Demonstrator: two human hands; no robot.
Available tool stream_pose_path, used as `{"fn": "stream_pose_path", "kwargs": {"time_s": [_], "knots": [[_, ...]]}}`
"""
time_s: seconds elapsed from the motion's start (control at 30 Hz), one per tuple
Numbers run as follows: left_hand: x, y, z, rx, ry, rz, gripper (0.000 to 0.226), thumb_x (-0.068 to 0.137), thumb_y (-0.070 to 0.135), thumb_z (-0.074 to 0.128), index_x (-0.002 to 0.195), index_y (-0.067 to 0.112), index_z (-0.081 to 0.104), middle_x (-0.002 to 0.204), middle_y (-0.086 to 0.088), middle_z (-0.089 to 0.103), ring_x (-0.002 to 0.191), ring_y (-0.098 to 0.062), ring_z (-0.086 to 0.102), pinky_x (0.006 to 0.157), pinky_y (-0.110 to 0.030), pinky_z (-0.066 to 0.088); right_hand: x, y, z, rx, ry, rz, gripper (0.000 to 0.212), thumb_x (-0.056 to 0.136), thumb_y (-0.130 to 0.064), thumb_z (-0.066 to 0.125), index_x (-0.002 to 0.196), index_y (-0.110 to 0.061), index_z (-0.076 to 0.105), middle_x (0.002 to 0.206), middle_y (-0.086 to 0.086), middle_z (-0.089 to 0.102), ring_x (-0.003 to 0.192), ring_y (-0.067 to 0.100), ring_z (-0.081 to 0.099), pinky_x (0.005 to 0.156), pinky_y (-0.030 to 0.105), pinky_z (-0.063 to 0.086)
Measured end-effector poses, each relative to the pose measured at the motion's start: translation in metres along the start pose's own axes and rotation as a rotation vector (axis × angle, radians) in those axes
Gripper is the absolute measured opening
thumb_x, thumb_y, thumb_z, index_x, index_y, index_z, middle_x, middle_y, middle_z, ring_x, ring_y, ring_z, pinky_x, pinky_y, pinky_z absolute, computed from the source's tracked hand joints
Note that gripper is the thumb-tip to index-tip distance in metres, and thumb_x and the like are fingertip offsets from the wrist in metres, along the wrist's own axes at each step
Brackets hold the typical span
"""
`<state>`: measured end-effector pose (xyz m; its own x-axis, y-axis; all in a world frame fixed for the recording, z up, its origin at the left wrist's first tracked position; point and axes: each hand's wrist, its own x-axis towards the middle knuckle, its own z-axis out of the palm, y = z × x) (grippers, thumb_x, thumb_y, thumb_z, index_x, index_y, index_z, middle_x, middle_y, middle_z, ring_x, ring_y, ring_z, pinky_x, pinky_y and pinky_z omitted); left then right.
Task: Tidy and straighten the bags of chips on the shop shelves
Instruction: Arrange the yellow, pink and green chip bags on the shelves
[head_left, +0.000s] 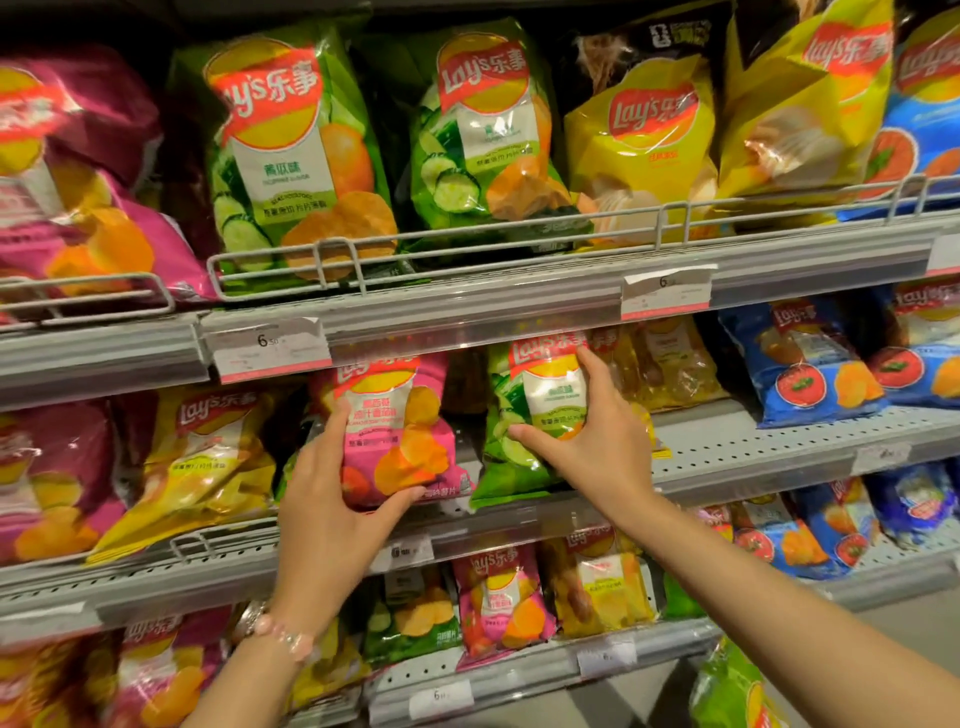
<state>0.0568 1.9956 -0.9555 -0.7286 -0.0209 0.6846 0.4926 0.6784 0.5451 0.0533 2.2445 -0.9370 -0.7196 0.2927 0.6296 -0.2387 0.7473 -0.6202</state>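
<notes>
At the middle shelf's front edge, a pink bag is gripped by the left hand and a green bag by the right hand.

Both your forearms are bare, with no sleeves in view. Your left wrist wears a bracelet of rounded pale pink beads with a few clear ones, and a small silvery, sparkly piece sits at its left end. Your right wrist and both hands show nothing worn.
</notes>
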Motion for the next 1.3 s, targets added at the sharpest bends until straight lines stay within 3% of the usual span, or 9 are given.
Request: {"fn": "stream_pose_path", "kwargs": {"time_s": [0.13, 0.27, 0.57, 0.67, 0.8, 0.97, 1.03, 1.13, 1.3], "knots": [[-0.014, -0.020, -0.027, 0.047, 0.056, -0.009, 0.102, 0.061, 0.053, 0.075, 0.148, 0.037, 0.025, 0.119, 0.014, 0.039, 0.105, 0.006, 0.034, 0.085, -0.028, 0.040, 0.002, -0.020, 0.031, -0.067, -0.025, -0.004, 0.106, 0.063, -0.075, 0.066, 0.147, -0.026, 0.024, 0.133, -0.003, 0.056, 0.117, 0.021, 0.055, 0.079, 0.036, 0.053], [-0.023, -0.033, -0.042, 0.042, 0.057, -0.059, 0.102, 0.060, 0.051, 0.077, 0.147, 0.038, 0.026, 0.131, 0.005, 0.045, 0.112, 0.002, 0.036, 0.090, -0.031, 0.040, 0.006, -0.024, 0.059, -0.123, -0.074, 0.026, 0.104, 0.066, -0.072, 0.066, 0.146, -0.019, 0.026, 0.131, 0.001, 0.056, 0.117, 0.022, 0.055, 0.083, 0.038, 0.052], [-0.028, -0.031, -0.040, -0.016, -0.016, -0.034, 0.104, 0.057, 0.052, 0.079, 0.145, 0.048, 0.024, 0.123, 0.022, 0.036, 0.111, 0.008, 0.035, 0.092, -0.027, 0.040, 0.006, -0.021, 0.086, -0.212, -0.259, 0.091, 0.104, 0.072, -0.068, 0.064, 0.148, -0.014, 0.019, 0.126, 0.011, 0.052, 0.114, 0.028, 0.054, 0.081, 0.041, 0.054], [-0.029, -0.028, -0.035, -0.035, -0.048, -0.030, 0.104, 0.057, 0.056, 0.077, 0.145, 0.051, 0.022, 0.121, 0.019, 0.040, 0.113, -0.003, 0.042, 0.091, -0.030, 0.044, 0.010, -0.023, 0.076, -0.135, -0.325, 0.072, 0.095, 0.081, -0.063, 0.057, 0.149, -0.011, 0.017, 0.135, 0.017, 0.044, 0.123, 0.032, 0.047, 0.095, 0.044, 0.046], [-0.030, -0.017, -0.023, -0.019, -0.070, 0.033, 0.102, 0.058, 0.063, 0.072, 0.146, 0.049, 0.021, 0.123, 0.016, 0.041, 0.114, -0.003, 0.042, 0.087, -0.025, 0.042, -0.008, -0.037, 0.053, 0.117, -0.239, -0.028, 0.075, 0.093, -0.056, 0.043, 0.150, -0.015, 0.019, 0.151, 0.011, 0.030, 0.138, 0.024, 0.031, 0.111, 0.040, 0.031], [-0.029, 0.008, 0.002, 0.046, -0.084, 0.145, 0.101, 0.059, 0.063, 0.071, 0.146, 0.033, 0.030, 0.124, 0.001, 0.048, 0.113, -0.020, 0.051, 0.087, -0.036, 0.048, -0.026, -0.059, 0.033, 0.590, -0.421, 0.231, 0.072, 0.074, -0.050, 0.073, 0.131, -0.040, 0.030, 0.132, -0.004, 0.052, 0.121, 0.017, 0.053, 0.101, 0.046, 0.046], [-0.029, 0.018, 0.013, 0.101, -0.081, 0.189, 0.101, 0.059, 0.056, 0.077, 0.144, 0.022, 0.037, 0.122, -0.006, 0.051, 0.110, -0.026, 0.054, 0.085, -0.043, 0.052, -0.026, -0.057, 0.028, 0.581, -0.395, 0.250, 0.084, 0.065, -0.044, 0.082, 0.130, -0.036, 0.029, 0.131, -0.006, 0.053, 0.120, 0.015, 0.052, 0.102, 0.044, 0.045], [-0.028, 0.029, 0.028, 0.153, -0.114, 0.188, 0.100, 0.058, 0.045, 0.087, 0.142, 0.016, 0.042, 0.122, -0.011, 0.053, 0.111, -0.030, 0.054, 0.086, -0.049, 0.052, -0.024, -0.053, 0.022, 0.536, -0.369, 0.283, 0.126, 0.057, -0.048, 0.086, 0.150, -0.021, 0.006, 0.143, 0.000, 0.043, 0.130, 0.019, 0.044, 0.106, 0.044, 0.040], [-0.030, 0.042, 0.041, 0.150, -0.128, 0.189, 0.102, 0.058, 0.046, 0.087, 0.144, 0.017, 0.039, 0.125, -0.011, 0.052, 0.115, -0.028, 0.051, 0.091, -0.046, 0.050, -0.022, -0.039, 0.010, 0.517, -0.324, 0.274, 0.119, 0.058, -0.041, 0.087, 0.149, -0.022, 0.013, 0.124, -0.013, 0.047, 0.117, 0.009, 0.048, 0.095, 0.029, 0.044]]}}
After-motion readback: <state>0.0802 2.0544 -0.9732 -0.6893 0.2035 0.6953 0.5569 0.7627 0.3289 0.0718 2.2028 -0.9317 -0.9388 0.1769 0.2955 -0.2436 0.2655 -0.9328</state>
